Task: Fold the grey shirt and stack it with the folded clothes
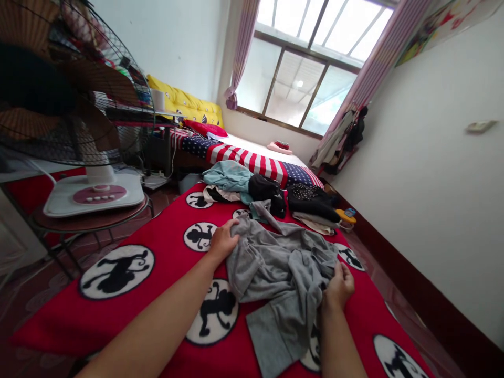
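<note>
Garment (pixel 277 262): plain grey on my feed
Bedspread (pixel 169 254): red, white discs, black monkey figures
Far cover (pixel 252 161): I read red-white stripes, white stars on navy
Cloth (pixel 230 176): pale blue-green
Cushion (pixel 207 109): yellow
Curtains (pixel 246 47): pinkish purple
Fan base (pixel 132 189): white, pink panel (pixel 100 195)

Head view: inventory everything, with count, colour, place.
Garment: 1, grey, foreground
Patterned cover: 1, red, beneath garment
Loose clothes: uncountable, teal and black, beyond garment
Folded stack: 1, black and pale, beyond garment
Stand: 1, yellow, right of stack
Fan: 1, white base, left
Stool: 1, brown, under fan
Window: 1, brown frame, far wall
Curtains: 2, pinkish, flanking window
Bed cover: 1, red, white, blue, below window
Bundle: 1, pink and red, below window
Cushions: 2, yellow and red, far left
Hanging clothes: uncountable, grey and black, right wall
Poster: 1, multicoloured, upper right
Fitting: 1, whitish, right wall
Left hand, right hand: 2, bare, gripping garment
</note>
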